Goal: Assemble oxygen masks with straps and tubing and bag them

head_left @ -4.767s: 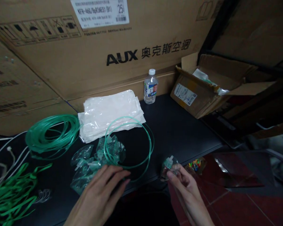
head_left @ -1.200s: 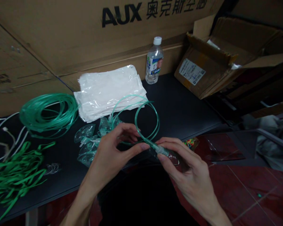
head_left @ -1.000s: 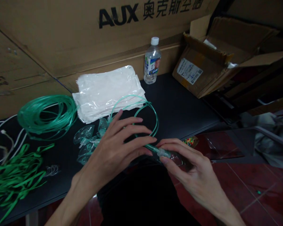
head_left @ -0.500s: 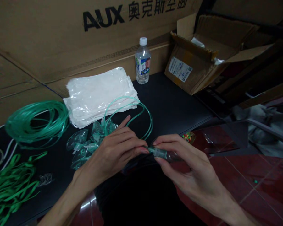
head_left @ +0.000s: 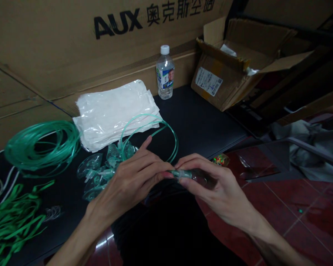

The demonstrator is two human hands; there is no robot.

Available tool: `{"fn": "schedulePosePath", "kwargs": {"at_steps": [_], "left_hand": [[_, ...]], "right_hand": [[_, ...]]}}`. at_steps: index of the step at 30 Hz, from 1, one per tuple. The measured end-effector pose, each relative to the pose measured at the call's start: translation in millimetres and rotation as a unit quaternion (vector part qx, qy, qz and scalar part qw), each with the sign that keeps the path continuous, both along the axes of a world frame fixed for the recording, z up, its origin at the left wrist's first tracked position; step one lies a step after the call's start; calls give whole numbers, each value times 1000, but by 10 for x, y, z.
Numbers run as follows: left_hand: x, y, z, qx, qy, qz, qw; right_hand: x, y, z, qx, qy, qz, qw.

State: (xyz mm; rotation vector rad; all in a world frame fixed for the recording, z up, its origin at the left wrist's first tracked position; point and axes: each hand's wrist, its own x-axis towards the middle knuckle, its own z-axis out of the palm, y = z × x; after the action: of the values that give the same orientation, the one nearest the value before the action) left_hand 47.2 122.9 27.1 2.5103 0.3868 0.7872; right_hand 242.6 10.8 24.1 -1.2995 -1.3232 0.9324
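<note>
My left hand [head_left: 140, 171] is closed in a pinch on the end of a thin green tube [head_left: 177, 142], whose loop arches up behind the fingers. Fingertip to fingertip with it, my right hand [head_left: 213, 186] grips a translucent green plastic connector [head_left: 186, 173]. A clear plastic part [head_left: 201, 178] extends from the connector under the right palm, mostly hidden. The tube end and the connector meet between the two hands; fingers cover the exact joint. Just beyond my left wrist lie several translucent green oxygen masks [head_left: 93, 166], piled on the black tabletop [head_left: 205, 118].
A coil of green tubing [head_left: 41, 146] and a heap of green straps [head_left: 13, 221] lie at left. Behind are stacked plastic bags [head_left: 116, 109], a bottle [head_left: 165, 74] and an open cardboard box [head_left: 219, 79]. A packet of coloured bits [head_left: 220, 160] is beyond my right hand.
My right hand has shifted slightly left toward my left hand, its fingers closing further over the connector. My left hand keeps its pinch. The whole view has shifted slightly.
</note>
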Motion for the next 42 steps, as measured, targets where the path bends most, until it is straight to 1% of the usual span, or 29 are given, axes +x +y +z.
{"fn": "schedulePosePath", "kwargs": {"at_steps": [2, 3, 4, 6, 9, 11, 12, 13, 14, 15, 17, 18, 20, 22, 24, 26, 27, 29, 31, 33, 37, 39, 42], "left_hand": [[-9, 11, -30, 8, 7, -3, 1000], [-12, 17, -42, 10, 11, -5, 1000], [-13, 23, -51, 9, 18, -6, 1000], [-5, 31, -55, 6, 40, -6, 999], [23, 46, -25, 13, 84, -11, 996], [22, 62, 17, 19, 104, -17, 994], [7, 69, 40, 23, 99, -8, 995], [-19, 72, 62, 29, 82, 15, 996], [-52, 67, 77, 37, 50, 58, 996], [-90, 53, 81, 45, 13, 114, 992], [-150, -8, 39, 63, -39, 215, 974], [-162, -52, -9, 69, -38, 244, 967], [-132, -152, -144, 80, 31, 238, 968], [-36, -231, -292, 71, 133, 226, 963], [93, -260, -406, 43, 217, 235, 947], [214, -237, -463, 16, 282, 239, 929], [264, -214, -471, 8, 305, 233, 923], [336, -164, -459, 4, 328, 210, 921], [378, -125, -428, 6, 329, 188, 925], [402, -102, -392, 4, 328, 181, 927], [432, -84, -300, -7, 325, 205, 923], [436, -80, -226, -10, 312, 221, 924], [407, -62, -79, 0, 272, 234, 933]], "right_hand": [[-10, 7, -18, -25, 20, 1, 1000], [-18, 5, -33, -25, 15, -2, 1000], [-29, 1, -53, -16, 1, -6, 1000], [-58, -12, -106, 26, -45, -12, 999], [-97, -28, -195, 91, -113, -13, 989], [-100, -35, -239, 100, -129, -20, 986], [-90, -38, -256, 91, -127, -32, 987], [-74, -43, -270, 77, -117, -53, 989], [-52, -48, -284, 59, -98, -81, 990], [-26, -53, -300, 38, -65, -116, 990], [26, -60, -346, -2, 41, -187, 981], [45, -59, -375, -21, 107, -214, 971], [60, -47, -438, -48, 227, -244, 941], [45, -26, -493, -59, 300, -257, 917], [18, -10, -526, -61, 325, -261, 907], [5, -12, -534, -58, 330, -263, 905], [9, -20, -531, -56, 331, -261, 905], [40, -49, -516, -47, 330, -251, 909], [88, -84, -489, -30, 325, -237, 915], [134, -112, -448, -9, 318, -219, 922], [192, -113, -310, 32, 318, -199, 926], [215, -78, -214, 57, 321, -208, 922], [253, 6, -65, 98, 328, -238, 909]]}}
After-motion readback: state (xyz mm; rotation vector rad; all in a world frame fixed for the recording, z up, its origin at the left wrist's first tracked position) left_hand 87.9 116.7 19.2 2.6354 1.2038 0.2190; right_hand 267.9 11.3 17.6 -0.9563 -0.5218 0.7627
